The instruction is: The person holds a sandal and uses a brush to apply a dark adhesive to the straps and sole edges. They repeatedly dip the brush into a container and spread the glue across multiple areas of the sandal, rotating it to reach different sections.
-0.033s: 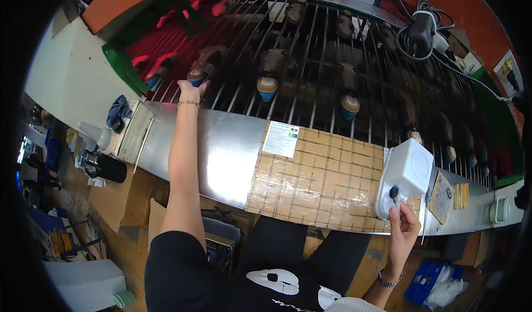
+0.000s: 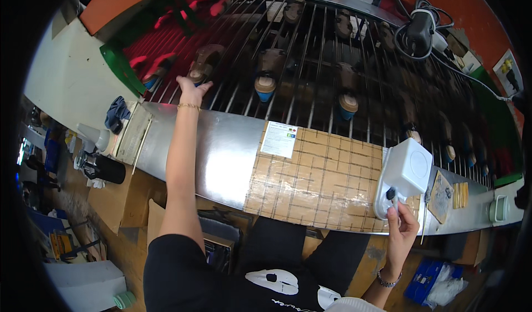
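My left hand (image 2: 192, 94) reaches out to the near edge of the rod rack (image 2: 289, 98), its fingers and thumb spread with nothing in them. Right at its fingertips lies a dark shoe (image 2: 206, 61) with a tan and blue near end; whether they still touch cannot be made out. In my right hand (image 2: 403, 231) is a small brush (image 2: 393, 195) with a dark tip, pinched between thumb and fingers. The brush is at the front of a white plastic container (image 2: 409, 165), above its tray-like base. Part of the brush handle is hidden by my fingers.
Several more shoes, such as one with a blue end (image 2: 266, 87), lie across the rods. Tan cardboard (image 2: 316, 182) covers part of the metal ledge (image 2: 226, 154). A black adapter with cables (image 2: 420, 32) hangs at upper right. A green frame (image 2: 119, 68) bounds the rack's left side.
My left hand has let go of the shoe's near end and its fingers have spread, drawing slightly back. My right hand and the brush have shifted slightly left.
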Available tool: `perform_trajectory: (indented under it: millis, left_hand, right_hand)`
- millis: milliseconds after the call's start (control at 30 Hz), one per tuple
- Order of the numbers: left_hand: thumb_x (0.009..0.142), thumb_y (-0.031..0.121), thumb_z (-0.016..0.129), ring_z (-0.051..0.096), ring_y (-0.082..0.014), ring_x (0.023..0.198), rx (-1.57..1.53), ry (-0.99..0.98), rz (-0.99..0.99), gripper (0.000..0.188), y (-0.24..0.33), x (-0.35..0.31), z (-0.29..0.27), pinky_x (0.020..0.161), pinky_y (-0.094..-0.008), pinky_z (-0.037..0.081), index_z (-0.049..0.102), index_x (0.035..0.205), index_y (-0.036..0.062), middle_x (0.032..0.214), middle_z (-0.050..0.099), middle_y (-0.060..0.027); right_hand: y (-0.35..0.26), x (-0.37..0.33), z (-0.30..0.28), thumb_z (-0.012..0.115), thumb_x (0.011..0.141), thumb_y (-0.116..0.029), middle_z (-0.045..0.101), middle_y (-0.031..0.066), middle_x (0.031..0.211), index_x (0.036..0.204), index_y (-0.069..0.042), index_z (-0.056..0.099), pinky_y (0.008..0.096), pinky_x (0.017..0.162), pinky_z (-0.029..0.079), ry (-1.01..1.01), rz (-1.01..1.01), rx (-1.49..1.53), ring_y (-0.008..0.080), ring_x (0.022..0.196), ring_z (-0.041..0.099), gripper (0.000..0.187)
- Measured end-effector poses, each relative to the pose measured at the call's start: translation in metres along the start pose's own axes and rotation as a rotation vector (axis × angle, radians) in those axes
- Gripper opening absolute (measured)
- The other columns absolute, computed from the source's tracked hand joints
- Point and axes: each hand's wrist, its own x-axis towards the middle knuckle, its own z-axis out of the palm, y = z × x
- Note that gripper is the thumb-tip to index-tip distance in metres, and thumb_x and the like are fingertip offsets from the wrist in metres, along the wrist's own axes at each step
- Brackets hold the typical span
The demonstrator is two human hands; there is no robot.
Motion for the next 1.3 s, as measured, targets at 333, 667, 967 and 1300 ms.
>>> perform_trajectory:
  millis: [333,667,967,1300]
  left_hand:
    - [0.063,0.058,0.083,0.047,-0.042,0.138,2.111,-0.402,0.512,0.117,-0.145,-0.093,0.095,0.112,-0.0411,0.042,0.03,0.159,0.0175,0.151,0.04,-0.0335]
    - [0.103,0.059,0.04,0.024,-0.0499,0.147,0.262,-1.141,-0.295,0.075,-0.054,-0.246,0.024,0.117,-0.0691,0.022,0.03,0.156,0.007,0.162,0.024,-0.0271]
    - [0.08,0.031,0.073,0.033,-0.0492,0.144,0.42,-1.246,-0.126,0.112,-0.09,-0.373,-0.032,0.104,-0.0713,0.043,0.001,0.159,0.0013,0.159,0.025,-0.0299]
    - [0.09,0.014,0.073,0.054,-0.0288,0.128,0.641,-0.774,0.502,0.064,-0.156,-0.452,-0.047,0.109,-0.0432,0.044,0.044,0.145,-0.0023,0.141,0.053,-0.0178]
  right_hand:
    - [-0.002,-0.009,0.003,0.072,0.091,-0.003,0.062,0.0029,0.08,0.116,-0.002,0.075,0.0246,0.075,0.041,-0.06,-0.067,-0.123,0.0095,0.077,0.053,0.025]
    - [0.024,-0.019,-0.08,0.071,0.093,-0.005,0.065,0.0028,0.084,0.109,0.001,0.075,0.0226,0.067,0.04,0.186,-0.163,-0.394,0.0087,0.075,0.054,0.018]
    - [0.026,0.003,-0.067,0.077,0.085,-0.015,0.067,0.0024,0.085,0.101,-0.012,0.08,0.0322,0.076,0.037,0.18,-0.484,-0.847,0.0178,0.077,0.059,0.016]
    - [0.048,-0.008,-0.07,0.07,0.097,-0.026,0.058,-0.0077,0.075,0.104,0.003,0.075,0.018,0.063,0.037,0.001,0.19,-0.203,0.0005,0.071,0.047,0.03]
